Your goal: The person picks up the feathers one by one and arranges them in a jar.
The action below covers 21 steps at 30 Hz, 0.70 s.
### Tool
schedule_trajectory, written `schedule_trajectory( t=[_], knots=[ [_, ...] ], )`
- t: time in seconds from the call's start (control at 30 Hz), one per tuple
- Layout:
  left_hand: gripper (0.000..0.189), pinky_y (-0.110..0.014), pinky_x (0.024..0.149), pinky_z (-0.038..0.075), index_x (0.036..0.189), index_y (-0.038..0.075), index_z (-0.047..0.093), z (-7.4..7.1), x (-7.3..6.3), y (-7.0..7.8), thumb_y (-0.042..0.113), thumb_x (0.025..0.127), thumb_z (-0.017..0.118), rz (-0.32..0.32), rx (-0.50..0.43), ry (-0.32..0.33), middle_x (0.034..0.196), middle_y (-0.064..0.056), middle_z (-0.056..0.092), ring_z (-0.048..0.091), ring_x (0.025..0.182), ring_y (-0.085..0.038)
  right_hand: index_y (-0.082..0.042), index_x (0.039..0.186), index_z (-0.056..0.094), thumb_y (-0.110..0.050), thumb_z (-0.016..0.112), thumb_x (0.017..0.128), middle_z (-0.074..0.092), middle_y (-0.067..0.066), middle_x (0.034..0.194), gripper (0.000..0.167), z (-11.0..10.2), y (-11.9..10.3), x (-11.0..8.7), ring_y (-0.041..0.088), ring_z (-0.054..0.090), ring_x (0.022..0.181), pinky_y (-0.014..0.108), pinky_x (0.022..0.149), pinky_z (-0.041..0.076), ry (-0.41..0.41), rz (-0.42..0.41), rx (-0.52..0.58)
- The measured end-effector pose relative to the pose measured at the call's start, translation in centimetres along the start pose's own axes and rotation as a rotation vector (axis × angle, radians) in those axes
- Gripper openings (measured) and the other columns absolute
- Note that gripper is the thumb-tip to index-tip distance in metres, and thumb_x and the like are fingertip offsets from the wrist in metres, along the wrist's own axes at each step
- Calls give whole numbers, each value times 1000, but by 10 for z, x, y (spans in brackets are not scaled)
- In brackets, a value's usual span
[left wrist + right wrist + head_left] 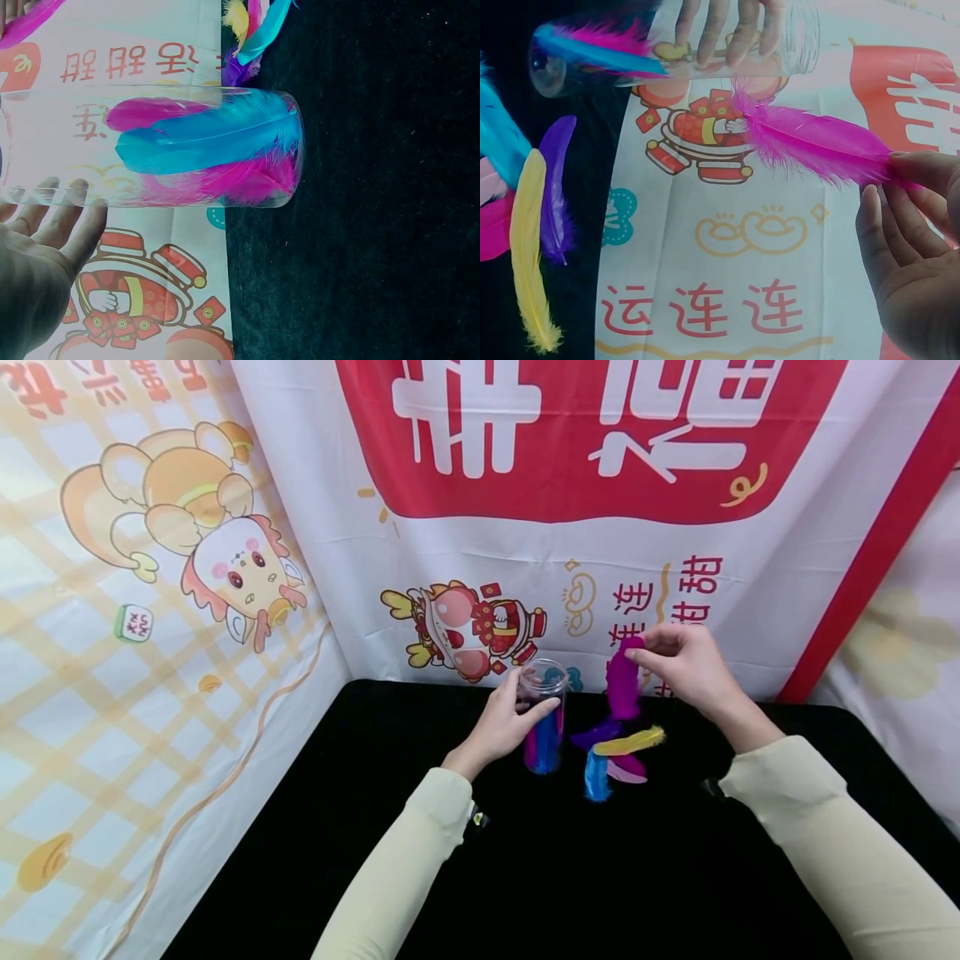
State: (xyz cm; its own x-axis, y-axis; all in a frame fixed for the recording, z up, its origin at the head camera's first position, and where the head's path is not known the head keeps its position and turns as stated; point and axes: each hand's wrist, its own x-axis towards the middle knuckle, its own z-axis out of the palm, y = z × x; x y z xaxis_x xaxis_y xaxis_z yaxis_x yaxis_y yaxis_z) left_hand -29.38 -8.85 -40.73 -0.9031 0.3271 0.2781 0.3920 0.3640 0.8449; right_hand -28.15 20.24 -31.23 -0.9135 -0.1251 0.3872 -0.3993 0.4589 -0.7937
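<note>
My left hand grips the upper part of a clear jar that stands upright on the black table. Blue and magenta feathers lie inside the jar, in its lower part. To the right of the jar, my right hand pinches one end of a magenta feather between thumb and fingers, and the feather hangs down above the table. Below it lies a loose group: a yellow feather, a purple feather, a light blue feather and a pink feather.
The black tabletop runs up to a white printed cloth backdrop with red lettering and cartoon figures. A checked cloth wall stands along the left side. The jar's mouth, facing up, shows no lid.
</note>
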Motion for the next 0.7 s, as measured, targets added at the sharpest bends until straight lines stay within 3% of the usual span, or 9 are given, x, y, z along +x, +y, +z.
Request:
schedule_trajectory(
  t=[0.4, 0.7],
  knots=[
    [72, -37, 103, 53, 154, 15, 36, 0, 1, 1, 49, 98, 67, 4, 17, 4, 143, -9, 55, 59, 126, -16, 1, 103, 76, -15, 80, 91, 77, 7, 90, 20, 3, -14, 7, 9, 71, 73, 21, 61, 55, 8, -37, 24],
    [71, -36, 102, 53, 153, 16, 36, 0, 1, -1, 48, 98, 67, 12, 8, 2, 142, -9, 56, 60, 123, -14, -1, 104, 75, -21, 80, 92, 77, 5, 91, 24, 3, -24, 9, 4, 70, 75, 20, 65, 56, 16, -31, 9]
  ],
)
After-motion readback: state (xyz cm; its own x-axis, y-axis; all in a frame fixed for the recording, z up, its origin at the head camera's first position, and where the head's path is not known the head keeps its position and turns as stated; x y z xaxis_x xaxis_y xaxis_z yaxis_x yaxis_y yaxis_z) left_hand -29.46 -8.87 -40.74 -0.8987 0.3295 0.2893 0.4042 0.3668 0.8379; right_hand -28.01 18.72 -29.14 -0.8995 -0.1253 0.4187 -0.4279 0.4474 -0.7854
